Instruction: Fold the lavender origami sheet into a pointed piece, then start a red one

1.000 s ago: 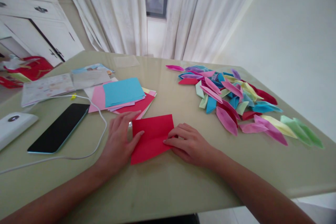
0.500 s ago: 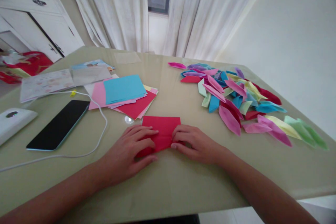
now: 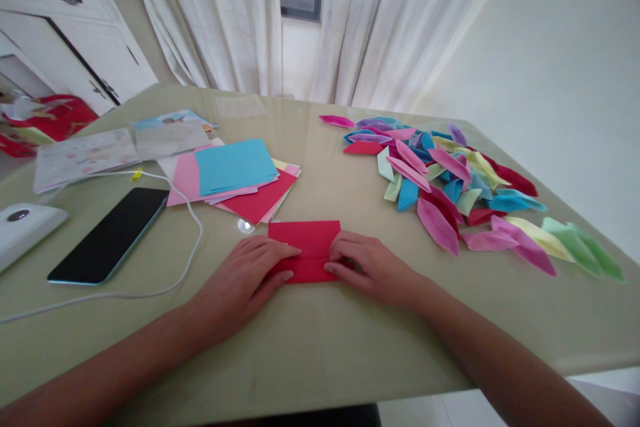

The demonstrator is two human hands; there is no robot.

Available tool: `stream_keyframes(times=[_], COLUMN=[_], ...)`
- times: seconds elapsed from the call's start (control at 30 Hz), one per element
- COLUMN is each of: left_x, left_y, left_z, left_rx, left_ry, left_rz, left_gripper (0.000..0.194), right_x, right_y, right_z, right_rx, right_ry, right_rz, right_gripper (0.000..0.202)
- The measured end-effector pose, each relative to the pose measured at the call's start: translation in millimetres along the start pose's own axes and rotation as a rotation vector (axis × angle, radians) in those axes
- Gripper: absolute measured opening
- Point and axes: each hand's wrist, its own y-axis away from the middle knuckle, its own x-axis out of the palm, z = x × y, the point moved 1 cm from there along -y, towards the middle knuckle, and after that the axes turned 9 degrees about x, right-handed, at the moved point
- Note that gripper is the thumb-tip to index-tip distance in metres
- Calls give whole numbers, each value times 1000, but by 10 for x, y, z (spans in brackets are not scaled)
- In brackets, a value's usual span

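Observation:
A red sheet of paper [image 3: 306, 239] with a crease running across it lies on the table in front of me. My left hand [image 3: 256, 271] grips its left side, with the index finger along the crease and the thumb near the lower edge. At the right side my right hand [image 3: 364, 264] has its fingers curled and holds the paper between fingertips and thumb. Parts of both side edges are hidden under my fingers. Beyond the left hand is a stack of coloured paper [image 3: 235, 165], blue on top with red and pink beneath.
Many folded paper pieces [image 3: 440, 221] in mixed colours are heaped on the right of the table [image 3: 320, 353]. On the left lie a black-screened phone [image 3: 111, 235], a white cable [image 3: 192, 260], a white device [image 3: 30, 230] and printed sheets [image 3: 87, 159]. Curtains [image 3: 230, 20] hang behind.
The lower part of the red paper now lies flatter and straighter, with its crease showing across. My left fingers have drawn closer together along the crease; the right hand has barely moved.

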Motion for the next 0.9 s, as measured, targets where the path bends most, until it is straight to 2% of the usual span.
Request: stream_keyframes(times=[0.23, 0.47, 0.7, 0.9], left_x=[-9, -27, -5, -7], left_y=[-2, -10, 7, 23], left_z=[16, -27, -43, -50], left_rx=[137, 227, 239, 240], left_ry=[-70, -130, -186, -205], left_rz=[-14, -50, -45, -19], left_gripper=[20, 15, 16, 16], right_x=[56, -32, -69, -92], right_y=[3, 2, 1, 12], right_z=[-17, -40, -53, -65], right_rx=[97, 115, 148, 147], right_ry=[72, 53, 67, 172], right_rz=[-121, -119, -101, -86], right_gripper=[22, 15, 13, 18])
